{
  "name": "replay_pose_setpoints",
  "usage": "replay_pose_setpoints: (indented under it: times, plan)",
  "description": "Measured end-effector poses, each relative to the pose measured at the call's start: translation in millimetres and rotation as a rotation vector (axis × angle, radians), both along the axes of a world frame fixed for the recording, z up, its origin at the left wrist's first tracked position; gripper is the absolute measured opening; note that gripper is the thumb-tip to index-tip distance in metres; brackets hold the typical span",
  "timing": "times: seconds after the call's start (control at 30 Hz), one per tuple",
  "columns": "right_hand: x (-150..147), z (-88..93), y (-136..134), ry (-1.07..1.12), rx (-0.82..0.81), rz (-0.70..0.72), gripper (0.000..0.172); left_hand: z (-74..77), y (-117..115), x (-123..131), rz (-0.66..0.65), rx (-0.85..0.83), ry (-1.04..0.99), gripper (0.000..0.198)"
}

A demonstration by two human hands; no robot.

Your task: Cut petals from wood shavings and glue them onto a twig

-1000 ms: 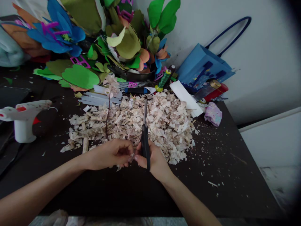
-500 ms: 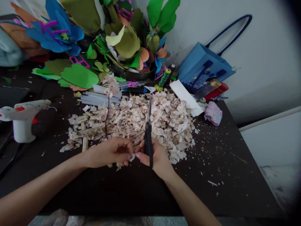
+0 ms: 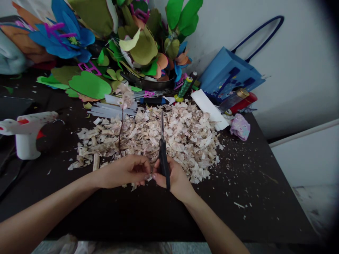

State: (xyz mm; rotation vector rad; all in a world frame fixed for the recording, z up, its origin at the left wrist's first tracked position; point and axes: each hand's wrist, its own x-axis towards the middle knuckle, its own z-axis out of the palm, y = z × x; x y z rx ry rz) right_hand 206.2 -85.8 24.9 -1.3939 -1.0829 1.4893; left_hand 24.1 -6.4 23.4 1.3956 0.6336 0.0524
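Observation:
My left hand [image 3: 125, 171] is closed, its thumb and fingers pinching a small pale papery piece [image 3: 149, 177]. Facing it closely, my right hand [image 3: 172, 178] has its fingertips at the same piece while a pair of black-handled scissors [image 3: 163, 158] rests in its grip, blades pointing away from me. A dark thin stem [image 3: 120, 135] topped by a pale pink flower [image 3: 125, 95] rises behind my left hand; its lower end is hidden, so I cannot tell whether the hand holds it. Beneath and beyond both hands spreads a heap of pale dried flakes [image 3: 185, 137].
A white glue gun [image 3: 28, 135] stands at the left. Translucent glue sticks [image 3: 112, 110], a green thread spool [image 3: 184, 90] and a white strip [image 3: 210, 109] lie behind the heap. Coloured fabric flowers [image 3: 140, 46] fill the back; a blue bag [image 3: 230, 76] stands back right.
The scissors have swung slightly to the left along with my right hand, whose fingertips have shifted a little at the small piece. My left hand has hardly moved.

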Motion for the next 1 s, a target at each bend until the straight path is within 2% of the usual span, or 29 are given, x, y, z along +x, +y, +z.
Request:
replay_pose_setpoints:
  times: [0.13,0.23,0.37,0.57,0.87,1.0]
  plan:
    - [2,-6.2,-1,0.035,-0.007,-0.024,0.026,-3.0,0,1,0.035,-0.069,-0.044,0.021]
    - [1,-10.0,-1,0.096,-0.008,-0.081,0.029,-4.5,-1,3,0.102,-0.163,-0.07,0.028]
    - [-2,-12.2,-1,0.141,0.04,-0.162,0.036,-5.2,-5,8,0.121,-0.262,-0.083,0.033]
    - [0,-12.7,-1,0.114,0.028,-0.171,0.039,-2.6,-6,9,0.222,-0.235,-0.041,0.032]
    - [3,-8.2,-2,0.026,0.044,-0.117,0.03,-0.2,-2,7,0.114,-0.187,-0.061,0.026]
    - [3,-7.2,-2,0.004,0.027,-0.107,0.028,0.3,-2,7,0.142,-0.193,-0.06,0.027]
